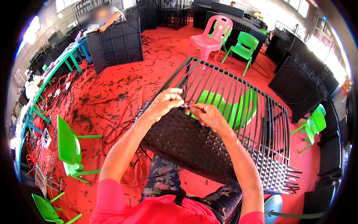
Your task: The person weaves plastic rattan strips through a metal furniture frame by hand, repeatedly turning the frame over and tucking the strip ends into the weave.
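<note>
A black wicker panel (179,136) lies across my lap, tilted. Its near part is woven tightly from flat strips, while the far part is a row of bare black slats (220,76). Above the edge of the weave, my left hand (167,102) has thumb and fingers pinched together. Close on its right, my right hand (209,116) is pinched too, its fingertips by the slats. A small greyish piece (185,106) shows between the two hands; its kind is too small to tell. Loose strip ends stick out from the panel's right edge.
Beneath the slats stands a green plastic chair (209,100). A pink chair (207,37) and another green chair (244,48) are ahead. To the left is a green chair (69,149) near a long blue-green table (56,76). A co-worker's arm (110,23) rests on a black panel (115,46).
</note>
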`<state>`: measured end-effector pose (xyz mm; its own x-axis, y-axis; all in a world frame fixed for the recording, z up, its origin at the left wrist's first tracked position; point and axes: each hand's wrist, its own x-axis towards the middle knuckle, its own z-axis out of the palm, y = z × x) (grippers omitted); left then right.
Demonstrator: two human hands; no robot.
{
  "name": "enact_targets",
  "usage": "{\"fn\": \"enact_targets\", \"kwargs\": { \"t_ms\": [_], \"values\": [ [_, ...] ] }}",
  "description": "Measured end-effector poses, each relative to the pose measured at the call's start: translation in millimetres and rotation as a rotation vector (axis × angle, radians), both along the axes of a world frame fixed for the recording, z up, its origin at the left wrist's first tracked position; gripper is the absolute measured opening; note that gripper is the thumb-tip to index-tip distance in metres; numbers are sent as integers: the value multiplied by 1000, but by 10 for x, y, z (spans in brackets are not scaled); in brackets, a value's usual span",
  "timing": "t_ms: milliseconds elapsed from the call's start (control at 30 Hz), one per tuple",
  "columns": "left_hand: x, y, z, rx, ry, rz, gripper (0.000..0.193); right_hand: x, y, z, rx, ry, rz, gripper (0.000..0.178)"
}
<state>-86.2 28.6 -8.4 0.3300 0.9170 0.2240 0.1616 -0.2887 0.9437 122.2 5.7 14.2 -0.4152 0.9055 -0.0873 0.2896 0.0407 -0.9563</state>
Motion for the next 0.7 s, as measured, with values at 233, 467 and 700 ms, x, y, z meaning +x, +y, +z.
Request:
{"fn": "enact_targets", "kwargs": {
  "t_ms": [233,467,700],
  "values": [
    [86,95,-71,392,801,94,21,38,148,-244,120,-49,-125,23],
    [-8,198,70,143,562,-103,17,-66,114,-139,148,-206,-144,22],
    [-300,-29,244,71,111,79,17,-266,170,-7,130,8,-17,22]
  ]
}}
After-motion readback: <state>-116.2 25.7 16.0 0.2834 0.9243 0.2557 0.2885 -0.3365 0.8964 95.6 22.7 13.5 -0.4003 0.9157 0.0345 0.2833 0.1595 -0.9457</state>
